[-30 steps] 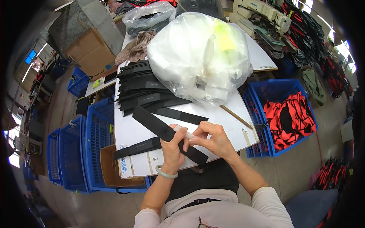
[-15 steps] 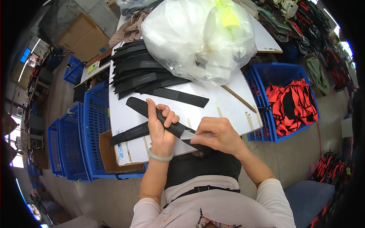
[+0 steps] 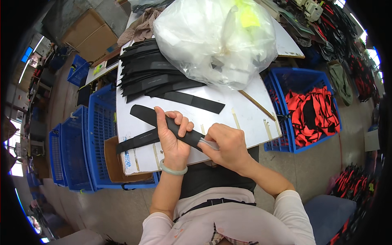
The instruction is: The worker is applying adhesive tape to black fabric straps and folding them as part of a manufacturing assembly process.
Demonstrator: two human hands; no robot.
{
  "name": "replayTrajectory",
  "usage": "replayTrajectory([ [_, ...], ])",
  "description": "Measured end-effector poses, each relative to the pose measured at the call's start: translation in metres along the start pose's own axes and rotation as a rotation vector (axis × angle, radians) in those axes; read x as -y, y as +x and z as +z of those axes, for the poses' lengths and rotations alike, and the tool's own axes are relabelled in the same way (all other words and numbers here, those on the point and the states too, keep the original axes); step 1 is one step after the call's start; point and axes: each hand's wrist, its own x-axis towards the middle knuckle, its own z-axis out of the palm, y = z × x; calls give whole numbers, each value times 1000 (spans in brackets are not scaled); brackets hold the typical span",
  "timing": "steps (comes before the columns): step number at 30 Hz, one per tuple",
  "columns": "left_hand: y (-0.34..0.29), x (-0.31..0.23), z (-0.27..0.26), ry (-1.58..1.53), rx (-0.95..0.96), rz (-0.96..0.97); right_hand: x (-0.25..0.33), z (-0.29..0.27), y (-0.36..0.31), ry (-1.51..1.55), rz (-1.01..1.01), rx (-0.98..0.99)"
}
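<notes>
My left hand (image 3: 174,136) is wrapped round a long black fabric sleeve (image 3: 143,114), which slants from upper left to lower right over the table's near edge. At the sleeve's lower right end, my right hand (image 3: 226,146) pinches a whitish translucent strip (image 3: 209,143) where it meets the black fabric. How far the strip reaches inside is hidden. Under my left hand another black strip (image 3: 139,140) lies across the table corner. Beyond my hands a single black strip (image 3: 192,101) lies in front of a stack of similar black pieces (image 3: 151,73).
On the white table (image 3: 249,132), a big clear plastic bag (image 3: 216,45) of white material stands at the back, with a wooden stick (image 3: 257,105) beside it. Blue crates (image 3: 102,122) line the left; a blue crate (image 3: 302,73) holding red-and-black pieces (image 3: 312,116) is at right.
My right hand has moved slightly left and up against the sleeve's end. Less of the whitish strip shows outside the black fabric. My left hand keeps its grip.
</notes>
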Motion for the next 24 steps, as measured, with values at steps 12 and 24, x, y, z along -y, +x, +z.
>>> replayTrajectory([
  [12, 5, -9, -5, -97, -10, -13, -2, -8, 4, 148, 30, 96],
  [24, 4, -4, 3, -125, -93, -42, -3, -2, 2, 185, -118, 85],
])
